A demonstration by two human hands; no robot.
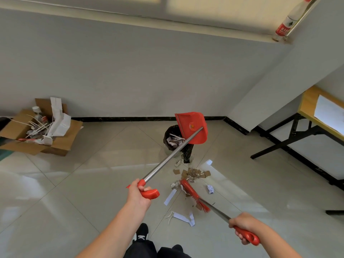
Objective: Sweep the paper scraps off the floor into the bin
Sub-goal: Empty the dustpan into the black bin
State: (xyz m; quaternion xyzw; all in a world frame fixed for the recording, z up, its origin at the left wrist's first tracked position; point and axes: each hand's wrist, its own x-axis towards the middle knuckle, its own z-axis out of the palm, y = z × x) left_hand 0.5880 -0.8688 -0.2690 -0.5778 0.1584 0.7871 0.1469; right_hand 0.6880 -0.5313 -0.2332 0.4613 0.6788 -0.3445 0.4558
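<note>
Two long-handled tools fill my view. My left hand (pixel 138 192) has its grip wrapped around the red handle of the dustpan (pixel 192 127), which is raised and tilted over the black-lined bin (pixel 172 139) at the far wall. My right hand (pixel 243 227) has its grip clenched on the broom (pixel 194 195) handle, bristles down among paper scraps (pixel 193 174) on the tiled floor (pixel 93 183) just near of the bin. A cardboard box (pixel 37 131) of rubbish sits far left; a desk (pixel 312 108) stands right.
</note>
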